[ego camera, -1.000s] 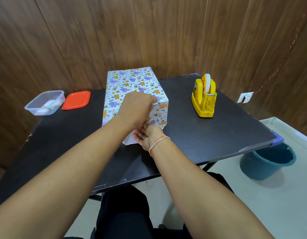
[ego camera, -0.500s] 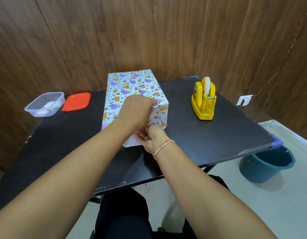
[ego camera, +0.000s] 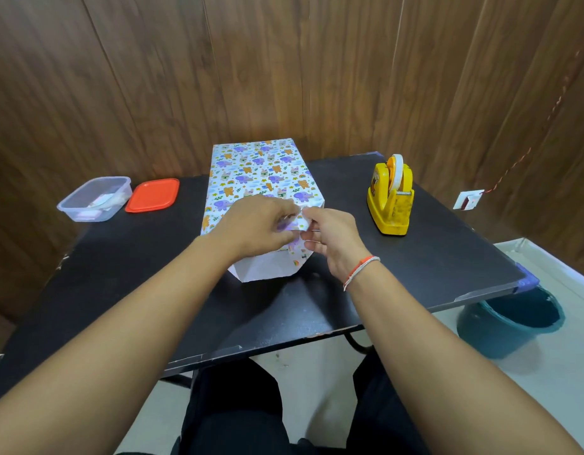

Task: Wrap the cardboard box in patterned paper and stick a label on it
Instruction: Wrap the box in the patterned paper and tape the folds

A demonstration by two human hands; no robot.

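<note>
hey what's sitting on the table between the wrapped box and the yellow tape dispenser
Nothing: in the head view, bare black table runs from the wrapped box to the yellow tape dispenser. The right hand at the box's near end hangs over its near part.

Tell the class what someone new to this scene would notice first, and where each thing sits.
The eye lands first on the box wrapped in animal-print paper, mid-table, where the left hand and right hand pinch the paper flap at its near end. Next comes the bright yellow tape dispenser to the right of it. At the far left, an orange lid lies beside a clear plastic tub.
</note>
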